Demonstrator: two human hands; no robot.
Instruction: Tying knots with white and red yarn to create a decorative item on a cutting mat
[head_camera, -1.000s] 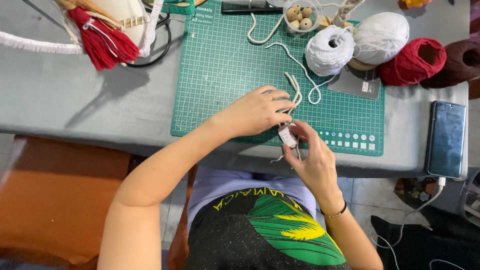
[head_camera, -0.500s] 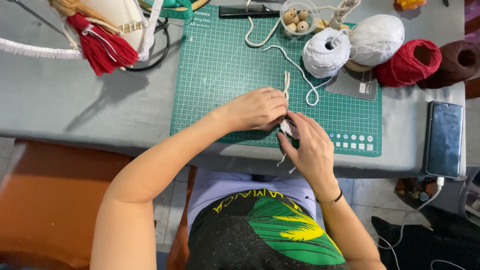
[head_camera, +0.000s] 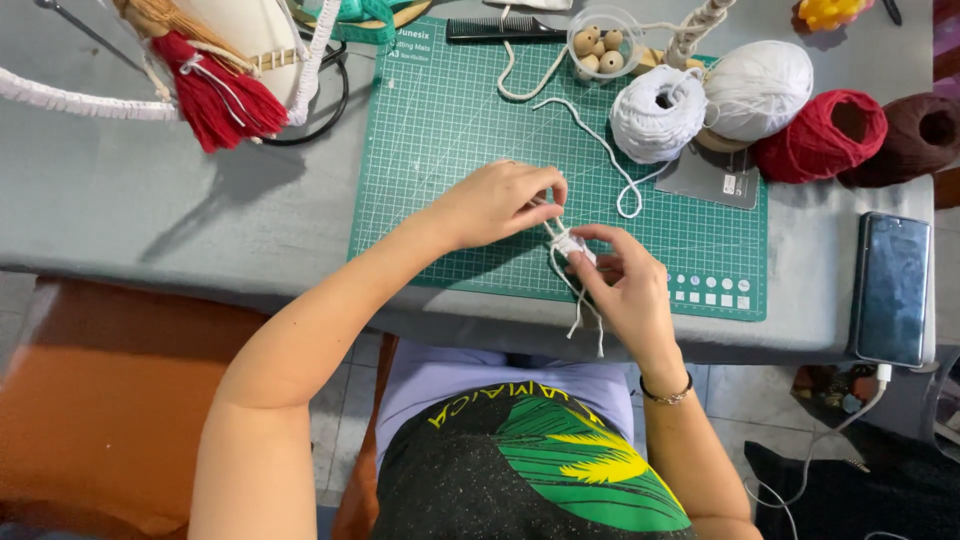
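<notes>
A: What do we see in the middle?

B: We see the left hand (head_camera: 500, 203) and the right hand (head_camera: 625, 285) close together over the green cutting mat (head_camera: 450, 130). Both pinch the white cord (head_camera: 567, 243).

A: How do the fingers sit?

B: The left fingers curl in tight and pinch the top of the cord. The right thumb and fingers close on a small knotted bit just below. We think it is a knot, but it is tiny and partly hidden, so we cannot be sure.

A: Where does the cord go?

B: Loose ends hang down past the edge of the grey table (head_camera: 150, 220). Another white strand lies on the mat and runs up toward the white yarn ball (head_camera: 658, 115).

A: What else is near?

B: A second white ball (head_camera: 760, 88) sits beside the first, then a red ball (head_camera: 820, 135) and a dark brown ball (head_camera: 915, 135). A phone (head_camera: 892, 285) lies flat on the right. A little clear cup of wooden beads (head_camera: 600, 45) stands at the top of the mat, with a black comb (head_camera: 505, 28) next to it. A red tassel (head_camera: 220, 95) lies far to the left.
</notes>
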